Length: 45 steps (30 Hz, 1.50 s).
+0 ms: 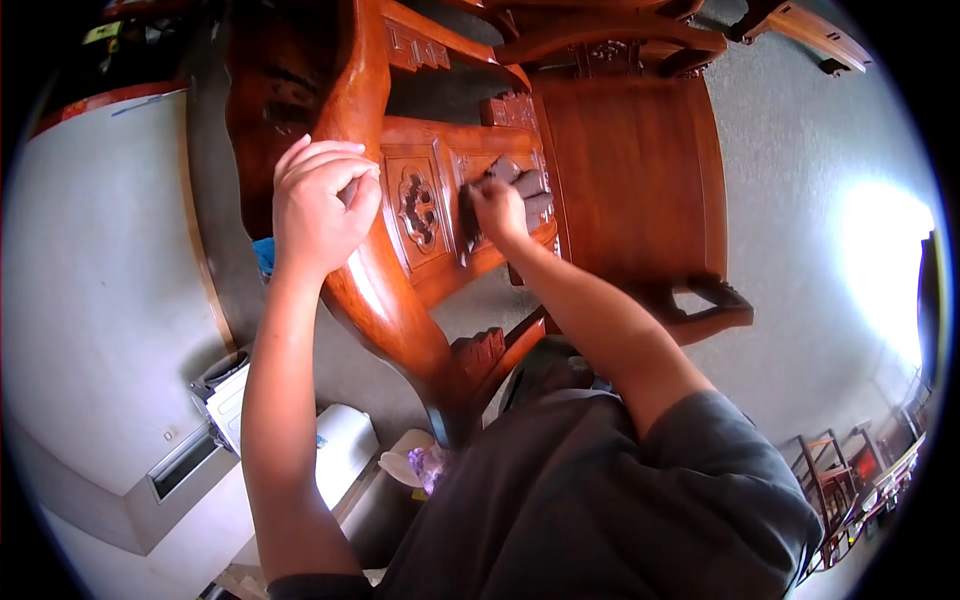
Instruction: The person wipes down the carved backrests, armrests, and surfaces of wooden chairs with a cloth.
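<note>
A large reddish-brown carved wooden chair (630,180) fills the middle of the head view. My left hand (325,205) rests at the curved top rail (375,280) of its backrest, fingers bent, with nothing visible between them. On the inner side of the carved back panel (420,210), my right hand (497,208) is closed on a dark cloth (530,186), which lies bunched against the panel near the seat. The palm side of my right hand is hidden.
Pale wall (100,250) at the left, with a white box-shaped thing (345,445) and a bin with a purple bag (428,468) below. More wooden furniture (815,35) stands at the upper right. Grey floor (800,150) lies right of the seat.
</note>
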Tool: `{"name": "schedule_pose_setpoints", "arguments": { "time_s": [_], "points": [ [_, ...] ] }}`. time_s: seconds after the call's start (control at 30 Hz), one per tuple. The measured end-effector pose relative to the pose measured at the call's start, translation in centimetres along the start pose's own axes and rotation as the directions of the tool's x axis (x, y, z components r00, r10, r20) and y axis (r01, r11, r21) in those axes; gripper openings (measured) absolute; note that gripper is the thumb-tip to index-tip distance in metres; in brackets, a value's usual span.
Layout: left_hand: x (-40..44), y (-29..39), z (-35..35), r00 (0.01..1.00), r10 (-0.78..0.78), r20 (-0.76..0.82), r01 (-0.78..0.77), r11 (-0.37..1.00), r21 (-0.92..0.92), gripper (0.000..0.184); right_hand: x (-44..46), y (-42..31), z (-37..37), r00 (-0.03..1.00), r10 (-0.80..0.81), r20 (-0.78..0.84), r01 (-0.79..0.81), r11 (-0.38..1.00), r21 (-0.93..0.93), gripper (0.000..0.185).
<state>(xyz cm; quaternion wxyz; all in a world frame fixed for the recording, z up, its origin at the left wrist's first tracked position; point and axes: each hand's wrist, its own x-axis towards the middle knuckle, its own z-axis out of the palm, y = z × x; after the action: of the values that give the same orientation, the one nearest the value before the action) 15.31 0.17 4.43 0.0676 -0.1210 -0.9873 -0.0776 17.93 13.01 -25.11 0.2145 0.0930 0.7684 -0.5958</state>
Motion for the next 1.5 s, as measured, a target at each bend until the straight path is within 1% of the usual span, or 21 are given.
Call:
{"name": "schedule_pose_setpoints", "arguments": {
  "time_s": [0.03,0.07,0.1,0.17,0.23,0.3,0.43,0.5,0.57,0.7,0.77,0.9,0.97,1.0,1.1,1.17,1.2,1.3,1.33,1.37,1.5],
  "points": [
    [0.1,0.1,-0.1,1.0,0.002,0.003,-0.002,1.0,0.004,0.007,1.9,-1.1,0.3,0.999,-0.032,-0.022,0.031,0.999,-0.033,0.031],
    [0.2,0.1,-0.1,1.0,0.006,0.002,-0.006,1.0,0.01,0.007,3.3,-1.9,0.9,0.99,-0.078,-0.121,0.08,0.997,0.01,0.031],
    [0.2,0.1,-0.1,1.0,0.008,0.002,-0.008,1.0,0.012,0.007,4.2,-2.5,0.9,0.988,-0.073,-0.138,0.073,0.997,-0.006,0.031],
    [0.2,0.1,-0.1,1.0,0.011,0.001,-0.011,1.0,0.014,0.007,3.6,-2.5,0.4,0.992,-0.09,-0.093,0.095,0.994,0.048,0.031],
    [0.1,0.1,-0.1,1.0,-0.001,0.003,0.001,1.0,-0.008,0.007,1.5,-1.1,0.3,0.995,-0.079,-0.054,0.079,0.997,-0.002,0.03],
    [0.0,-0.1,-0.2,1.0,-0.011,0.004,0.011,1.0,-0.017,0.007,-1.1,-1.3,-0.6,0.998,0.055,0.008,-0.055,0.998,0.041,0.029],
    [0.1,-0.1,0.0,1.0,-0.002,0.008,0.002,1.0,-0.01,0.007,2.5,-2.8,0.4,0.997,-0.009,-0.076,0.013,0.999,0.045,0.027],
    [0.2,-0.1,-0.1,1.0,0.002,0.003,-0.002,1.0,-0.002,0.006,4.5,-3.5,0.4,0.994,-0.066,-0.089,0.067,0.998,0.004,0.026],
    [0.2,-0.1,-0.1,1.0,0.002,0.001,-0.002,1.0,0.0,0.006,4.1,-3.1,0.4,0.995,-0.06,-0.075,0.059,0.998,-0.011,0.028],
    [0.1,-0.3,-0.1,1.0,-0.006,0.004,0.006,1.0,-0.016,0.007,-2.2,0.0,-0.5,0.999,0.011,0.038,-0.009,0.998,-0.057,0.029],
    [0.1,-0.3,0.0,1.0,-0.009,0.001,0.009,1.0,-0.016,0.007,-4.8,0.7,-0.9,0.998,0.043,0.054,-0.045,0.999,0.031,0.029],
    [0.1,-0.2,0.0,1.0,0.0,-0.004,0.0,1.0,-0.005,0.007,0.7,-0.6,0.1,0.998,-0.056,-0.04,0.054,0.997,-0.05,0.024],
    [0.1,-0.3,0.0,1.0,0.004,0.002,-0.004,1.0,0.002,0.008,3.3,-1.8,0.4,0.991,-0.107,-0.077,0.104,0.994,-0.041,0.023],
    [0.1,-0.3,0.0,1.0,0.005,0.015,-0.005,1.0,0.002,0.007,2.9,-2.1,0.0,0.992,-0.117,-0.055,0.116,0.993,-0.015,0.023],
    [0.2,-0.4,-0.1,1.0,0.0,0.029,0.0,1.0,-0.007,0.007,-0.6,1.2,0.2,0.998,-0.063,0.019,0.065,0.99,-0.126,0.025],
    [0.1,-0.3,-0.3,0.999,-0.011,0.038,0.011,1.0,-0.015,0.007,-4.0,1.7,-1.2,0.995,0.012,0.101,-0.007,0.998,-0.055,0.028],
    [0.0,-0.3,-0.2,1.0,-0.011,0.021,0.011,1.0,-0.014,0.007,-4.4,1.8,-1.2,0.995,0.051,0.091,-0.051,0.999,-0.001,0.029],
    [0.1,-0.3,0.1,1.0,-0.003,-0.006,0.003,1.0,-0.016,0.008,-1.3,1.2,-0.2,0.999,-0.012,0.047,0.012,1.0,0.0,0.028],
    [0.2,-0.3,0.1,1.0,-0.004,-0.006,0.004,1.0,-0.018,0.008,-0.4,-0.6,-0.7,0.999,-0.032,0.013,0.032,0.999,-0.036,0.028],
    [0.2,-0.2,0.1,1.0,-0.007,-0.005,0.007,1.0,-0.02,0.008,0.8,-0.7,-0.1,0.995,-0.084,-0.049,0.084,0.996,0.001,0.027],
    [0.1,-0.3,0.0,1.0,0.006,-0.003,-0.006,1.0,-0.015,0.008,-0.7,0.3,-0.1,0.999,-0.045,-0.016,0.044,0.995,-0.095,0.027]
  ]
}}
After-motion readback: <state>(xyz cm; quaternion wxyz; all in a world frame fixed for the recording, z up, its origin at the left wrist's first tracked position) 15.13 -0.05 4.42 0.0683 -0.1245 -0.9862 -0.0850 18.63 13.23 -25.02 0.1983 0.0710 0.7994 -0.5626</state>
